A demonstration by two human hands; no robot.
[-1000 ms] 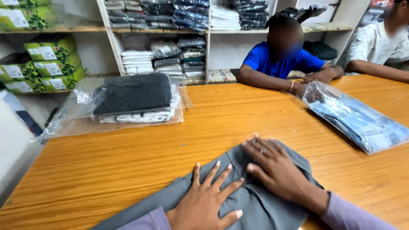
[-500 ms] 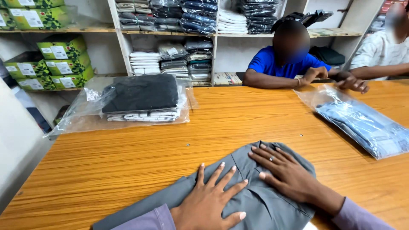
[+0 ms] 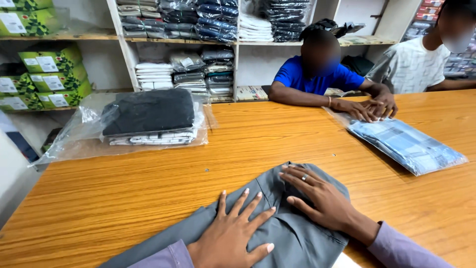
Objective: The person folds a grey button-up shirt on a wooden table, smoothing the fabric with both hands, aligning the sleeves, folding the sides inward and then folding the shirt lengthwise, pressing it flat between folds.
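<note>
A grey pair of trousers (image 3: pixel 292 238) lies flat on the wooden table (image 3: pixel 148 188) at the near edge. My left hand (image 3: pixel 233 233) rests palm down on the grey cloth, fingers spread. Just to its right, my right hand (image 3: pixel 317 196), with a ring on one finger, presses flat on the upper end of the trousers. Neither hand holds anything.
A clear plastic bag with a stack of folded dark and white garments (image 3: pixel 148 119) sits at the far left. A bagged blue garment (image 3: pixel 406 144) lies at the far right under another person's hands (image 3: pixel 372 106). Two people sit across the table. Shelves of folded clothes (image 3: pixel 208 30) stand behind.
The view has shifted slightly; both hands stay flat on the grey trousers, sliding a little over the cloth. The person in blue has brought both hands onto the bagged blue garment.
</note>
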